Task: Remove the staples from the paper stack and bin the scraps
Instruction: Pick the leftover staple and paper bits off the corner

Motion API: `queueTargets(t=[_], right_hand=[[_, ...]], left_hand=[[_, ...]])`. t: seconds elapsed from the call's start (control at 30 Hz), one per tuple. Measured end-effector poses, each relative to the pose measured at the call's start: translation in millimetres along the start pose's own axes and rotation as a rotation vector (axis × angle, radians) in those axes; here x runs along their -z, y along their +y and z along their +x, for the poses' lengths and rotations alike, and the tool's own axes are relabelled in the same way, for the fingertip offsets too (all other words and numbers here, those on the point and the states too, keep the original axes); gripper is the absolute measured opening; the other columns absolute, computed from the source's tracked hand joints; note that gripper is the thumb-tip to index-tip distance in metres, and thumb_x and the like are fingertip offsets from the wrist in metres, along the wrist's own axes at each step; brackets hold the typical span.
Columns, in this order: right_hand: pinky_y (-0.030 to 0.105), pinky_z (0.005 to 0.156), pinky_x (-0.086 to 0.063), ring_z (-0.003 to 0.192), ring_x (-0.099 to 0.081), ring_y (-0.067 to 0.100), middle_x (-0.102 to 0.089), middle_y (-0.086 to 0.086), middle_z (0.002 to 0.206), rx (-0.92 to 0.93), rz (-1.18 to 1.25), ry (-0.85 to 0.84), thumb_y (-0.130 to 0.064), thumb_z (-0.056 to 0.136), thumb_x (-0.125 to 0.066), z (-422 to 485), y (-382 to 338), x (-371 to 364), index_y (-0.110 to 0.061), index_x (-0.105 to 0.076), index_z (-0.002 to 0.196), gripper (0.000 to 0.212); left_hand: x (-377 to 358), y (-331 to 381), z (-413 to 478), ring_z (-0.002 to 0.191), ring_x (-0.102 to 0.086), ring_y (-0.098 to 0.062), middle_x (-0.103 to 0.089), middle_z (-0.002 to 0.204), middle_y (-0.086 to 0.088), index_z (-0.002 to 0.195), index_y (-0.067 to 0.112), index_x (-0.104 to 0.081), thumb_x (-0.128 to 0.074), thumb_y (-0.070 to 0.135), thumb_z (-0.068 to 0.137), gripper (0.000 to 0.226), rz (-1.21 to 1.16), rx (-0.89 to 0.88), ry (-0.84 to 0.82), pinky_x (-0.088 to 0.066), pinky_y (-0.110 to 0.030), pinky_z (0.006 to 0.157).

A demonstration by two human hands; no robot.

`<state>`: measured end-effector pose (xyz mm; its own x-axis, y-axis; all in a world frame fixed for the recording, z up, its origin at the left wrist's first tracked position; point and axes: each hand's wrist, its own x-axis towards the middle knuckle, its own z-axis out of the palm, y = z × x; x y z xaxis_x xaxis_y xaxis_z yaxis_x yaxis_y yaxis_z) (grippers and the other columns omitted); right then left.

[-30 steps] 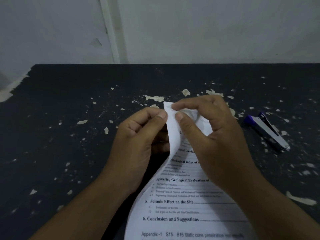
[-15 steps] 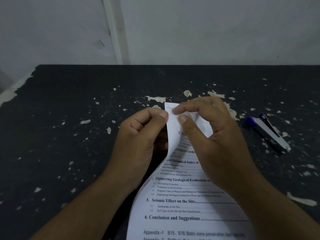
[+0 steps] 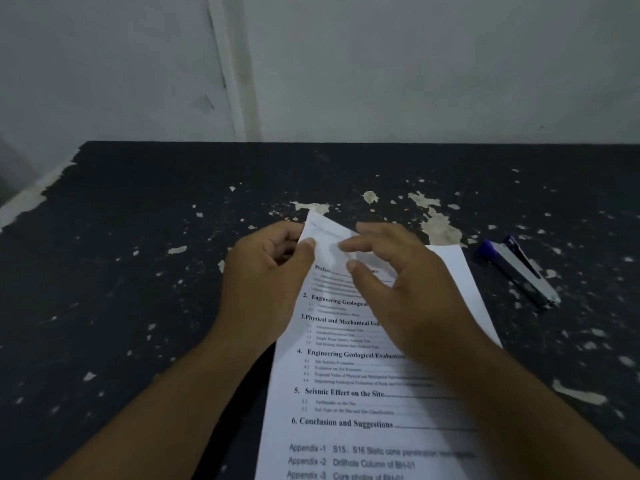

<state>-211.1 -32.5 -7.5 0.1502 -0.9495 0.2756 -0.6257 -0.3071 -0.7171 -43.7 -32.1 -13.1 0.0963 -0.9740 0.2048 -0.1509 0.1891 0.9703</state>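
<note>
Now paper stack (image 3: pixel 360 379) flatter, left hand (image 3: pixel 266 282) still pinching corner, right hand (image 3: pixel 405 292) released.

paper (image 3: pixel 349 403): "Seismic Effect on the Site"

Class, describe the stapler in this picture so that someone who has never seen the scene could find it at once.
Start at the dark table, then find the printed paper stack in its middle. Right of the stack's far corner, apart from the paper, lies the stapler. It is the only purple and silver thing among the pale paint flakes.
</note>
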Motion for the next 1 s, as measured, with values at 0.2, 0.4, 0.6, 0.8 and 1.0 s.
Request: queueTargets(t=[0.2,0.4,0.6,0.8,1.0], right_hand=[[0.045,0.105,-0.037,0.114,-0.05,0.012,-0.062,-0.009,0.112,-0.063,-0.227,0.054,-0.027,0.094,-0.061,7,10,16,-0.029,-0.07,0.104,0.013],[0.044,0.102,-0.036,0.118,-0.044,0.028,-0.053,0.01,0.128,-0.396,-0.566,0.261,-0.036,0.093,-0.062,5,24,58,-0.025,-0.061,0.124,0.033],[0.047,0.097,-0.048,0.113,-0.055,0.034,-0.055,0.019,0.127,-0.773,-0.613,0.145,-0.032,0.093,-0.062,8,45,82,-0.006,-0.054,0.128,0.044],[0.029,0.049,-0.042,0.054,-0.056,0.018,-0.059,0.006,0.065,-0.667,-0.425,0.209,-0.028,0.081,-0.077,10,39,89,-0.009,-0.059,0.074,0.027],[0.023,0.05,-0.042,0.061,-0.057,0.015,-0.061,0.003,0.078,-0.441,-0.033,0.242,-0.026,0.08,-0.077,13,0,88,-0.017,-0.057,0.092,0.025]], left_hand=[[-4,-6,1,0.078,-0.072,0.0,-0.075,0.089,0.021,0.099,0.028,-0.071,-0.058,0.01,0.098,0.022,0.141,-0.097,0.057,-0.055,-0.013,0.058],[-4,-7,1,0.077,-0.07,0.005,-0.072,0.088,0.028,0.095,0.035,-0.066,-0.061,0.01,0.096,0.026,0.17,-0.135,0.098,-0.052,-0.01,0.054],[-4,-8,2,0.078,-0.07,0.006,-0.071,0.088,0.03,0.098,0.034,-0.067,-0.062,0.01,0.095,0.024,0.18,-0.127,0.087,-0.055,-0.012,0.059],[-3,-3,2,0.072,-0.068,0.01,-0.071,0.08,0.033,0.089,0.035,-0.067,-0.06,0.012,0.097,0.026,0.189,-0.084,0.07,-0.047,-0.004,0.054],[0,-5,3,0.072,-0.071,0.001,-0.075,0.081,0.019,0.09,0.023,-0.072,-0.057,0.014,0.099,0.02,0.201,-0.06,0.066,-0.053,-0.011,0.057]])
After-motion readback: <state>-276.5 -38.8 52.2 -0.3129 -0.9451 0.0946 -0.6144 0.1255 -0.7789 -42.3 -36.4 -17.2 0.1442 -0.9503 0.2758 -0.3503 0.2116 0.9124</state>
